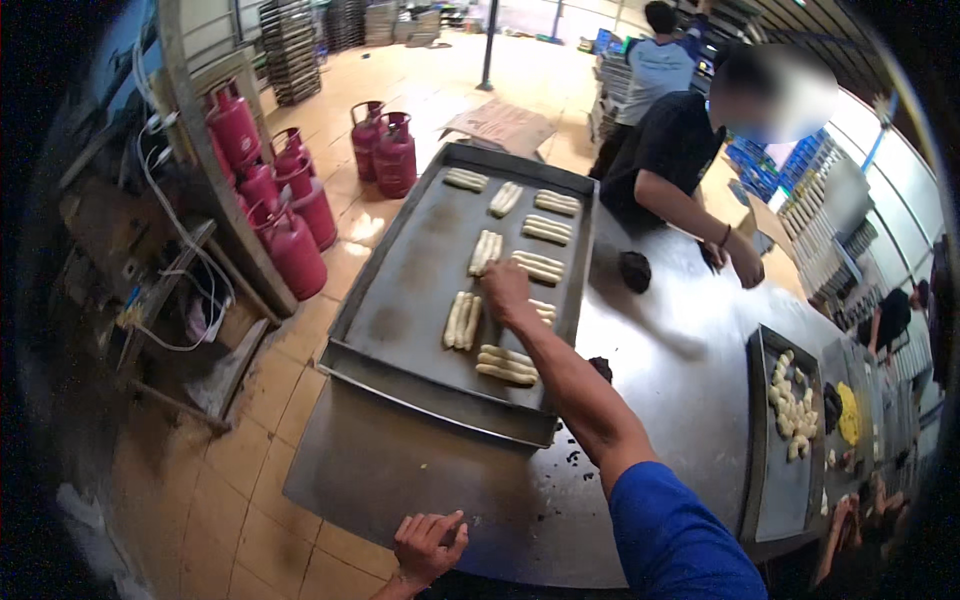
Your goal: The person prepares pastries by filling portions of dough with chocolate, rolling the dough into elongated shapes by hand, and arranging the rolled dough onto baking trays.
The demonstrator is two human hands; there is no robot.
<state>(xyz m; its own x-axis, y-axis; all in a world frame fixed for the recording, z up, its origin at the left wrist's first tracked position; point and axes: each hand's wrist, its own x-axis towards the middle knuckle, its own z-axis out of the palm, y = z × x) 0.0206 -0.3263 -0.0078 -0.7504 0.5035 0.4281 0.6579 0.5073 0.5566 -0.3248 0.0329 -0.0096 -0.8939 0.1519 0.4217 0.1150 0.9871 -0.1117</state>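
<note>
Over the large metal baking tray (pixel 385 375), my right hand (pixel 506 292) reaches across with its fingers closed at the near end of a group of pale dough strips (pixel 487 250). The fingertips are partly hidden behind the hand. Other dough groups lie in the tray, such as one set of strips (pixel 462 320) to the left of my hand and another (pixel 506 365) below it. At the table's front edge, my left hand (pixel 428 547) hangs with loosely bent fingers apart, holding nothing.
Dark lumps (pixel 634 271) and crumbs lie on the metal table (pixel 650 350). A second tray (pixel 785 500) with dough pieces stands at the right. A co-worker in black (pixel 670 150) works across the table. Red gas cylinders (pixel 292 255) stand on the floor at the left.
</note>
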